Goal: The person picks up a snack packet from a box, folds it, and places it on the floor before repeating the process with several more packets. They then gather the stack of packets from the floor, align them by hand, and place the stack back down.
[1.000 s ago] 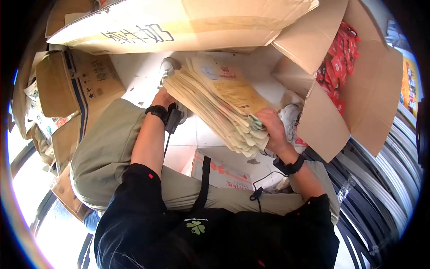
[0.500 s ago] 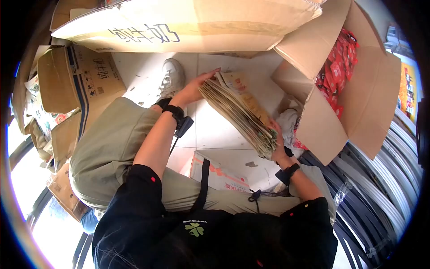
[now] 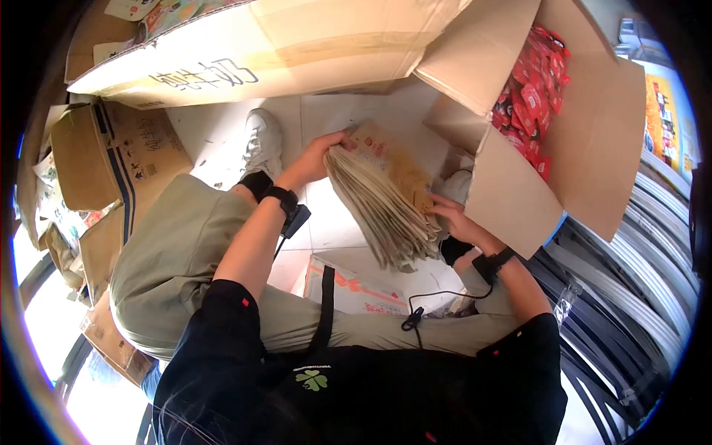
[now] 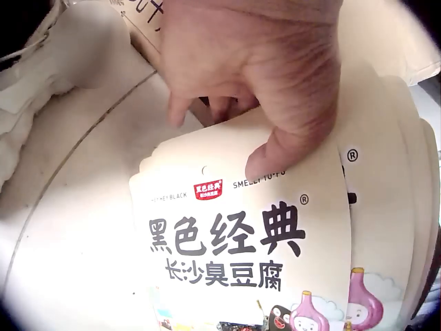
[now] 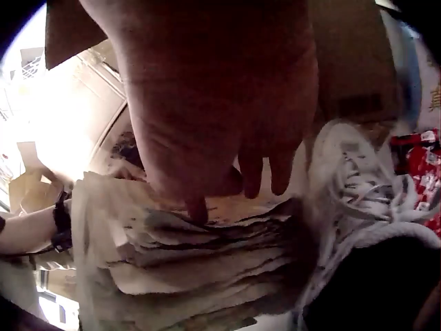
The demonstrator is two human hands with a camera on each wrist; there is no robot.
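A thick stack of flat cream-coloured smelly tofu pouches (image 3: 374, 211) hangs over the floor between the hands, its lower end fanned out. My left hand (image 3: 317, 157) grips the upper left edge. In the left wrist view the thumb presses the printed front of a pouch (image 4: 227, 234), with the fingers partly hidden behind it. At the stack's right side, my right hand (image 3: 463, 222) touches the pouches with its fingers fairly straight. The right wrist view shows its thumb and fingertips apart, right at the layered pouch edges (image 5: 186, 255).
A large carton (image 3: 297, 63) with handwriting stands ahead. On the right an open carton (image 3: 515, 193) holds red packets (image 3: 535, 96). Another open carton (image 3: 144, 148) stands left. A white box (image 3: 356, 289) lies near the legs; a white shoe (image 3: 261, 141) is beside the left arm.
My left hand first moved right and up, then slightly left with the stack. The stack swung more upright and its lower end spread. My right hand's fingers have loosened from the lower end.
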